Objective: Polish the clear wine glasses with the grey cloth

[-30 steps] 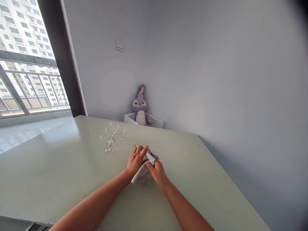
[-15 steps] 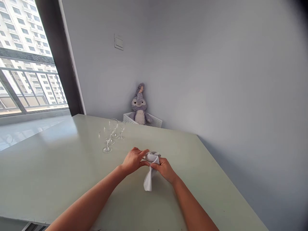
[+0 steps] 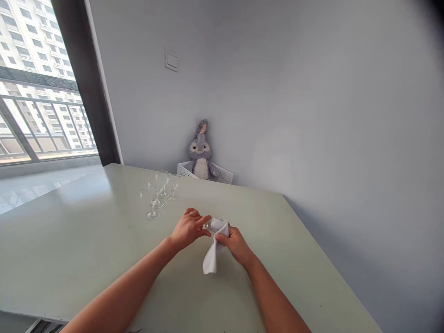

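My left hand point(image 3: 189, 227) pinches the stem end of a small wine glass point(image 3: 208, 225), which lies tilted on its side above the table. My right hand point(image 3: 236, 243) grips a white cloth point(image 3: 210, 260) and presses it round the glass's bowl; one end of the cloth hangs down between my arms. Much of the bowl is hidden by cloth and fingers. To the left, several clear stemmed glasses point(image 3: 152, 214) stand upright in a close group, apart from my hands.
The pale green table point(image 3: 277, 277) runs up to grey walls. Behind its far edge, a plush rabbit point(image 3: 200, 155) sits in a white perforated basket point(image 3: 224, 175). A window with a railing point(image 3: 45, 125) is at the left.
My left hand has shifted slightly left and its fingers have loosened a little round the stem end. The cloth's hanging end has swung left.
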The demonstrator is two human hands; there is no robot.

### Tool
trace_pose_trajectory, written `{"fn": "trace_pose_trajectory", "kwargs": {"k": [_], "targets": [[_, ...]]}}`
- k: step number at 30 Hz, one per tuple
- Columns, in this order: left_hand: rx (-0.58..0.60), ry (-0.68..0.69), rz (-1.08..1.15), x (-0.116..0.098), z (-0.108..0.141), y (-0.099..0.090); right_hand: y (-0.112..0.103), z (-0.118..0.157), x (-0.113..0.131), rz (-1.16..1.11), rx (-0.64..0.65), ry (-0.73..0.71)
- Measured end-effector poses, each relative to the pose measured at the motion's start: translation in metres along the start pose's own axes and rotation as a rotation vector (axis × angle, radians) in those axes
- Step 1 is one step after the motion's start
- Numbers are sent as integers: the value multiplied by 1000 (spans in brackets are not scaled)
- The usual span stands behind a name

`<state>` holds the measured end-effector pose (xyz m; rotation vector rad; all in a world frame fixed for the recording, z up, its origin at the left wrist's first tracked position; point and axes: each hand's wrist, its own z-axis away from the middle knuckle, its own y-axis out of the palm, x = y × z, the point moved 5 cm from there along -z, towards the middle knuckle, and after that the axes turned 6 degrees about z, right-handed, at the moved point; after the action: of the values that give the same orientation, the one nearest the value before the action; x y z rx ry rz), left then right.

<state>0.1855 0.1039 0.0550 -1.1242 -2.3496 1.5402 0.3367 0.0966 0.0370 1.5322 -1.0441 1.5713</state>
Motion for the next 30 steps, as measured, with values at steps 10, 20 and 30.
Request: {"fn": "trace_pose_trajectory", "kwargs": {"k": [10,20,30], "targets": [[-32,-9,24,-11,-1,3,-7,-1,-5,-1,-124,42],[295,-139,301,-1,1,8,-1,7,14,162,88,-20],[31,-79,92,-1,-1,-1,3,0,-4,-158,-53,70]]}}
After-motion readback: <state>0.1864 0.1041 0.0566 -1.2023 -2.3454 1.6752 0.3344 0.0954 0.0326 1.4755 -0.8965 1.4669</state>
